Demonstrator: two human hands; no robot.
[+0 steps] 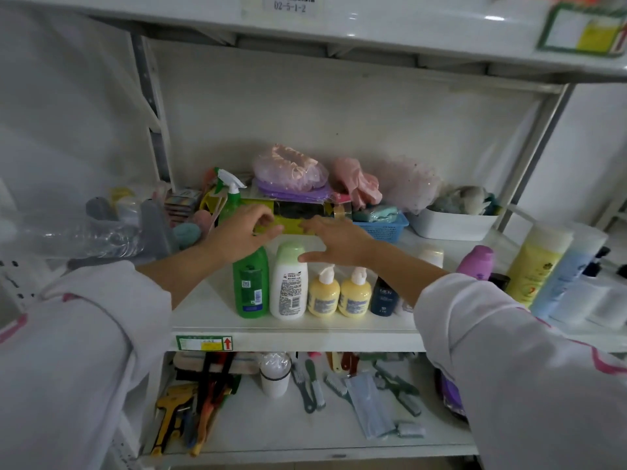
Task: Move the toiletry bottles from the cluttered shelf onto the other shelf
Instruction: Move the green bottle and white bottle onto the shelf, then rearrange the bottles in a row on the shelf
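On the middle shelf [203, 320], the left hand [242, 228] hovers with fingers loosely curled and empty above the green bottle [250, 283], while the right hand [334, 240] is spread open, holding nothing, over the white bottle [289, 283]. Rightward in the same front row stand two yellow pump bottles [338, 293] and a dark bottle [384, 297]. These look like stiff, smooth plastic, probably moderately heavy and a bit slippery, so grip around the body below the cap, not the pump.

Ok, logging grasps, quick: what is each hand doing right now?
Left hand: open, fingers curled, above the green bottle, holding nothing.
Right hand: open, fingers spread, over the white bottle, holding nothing.
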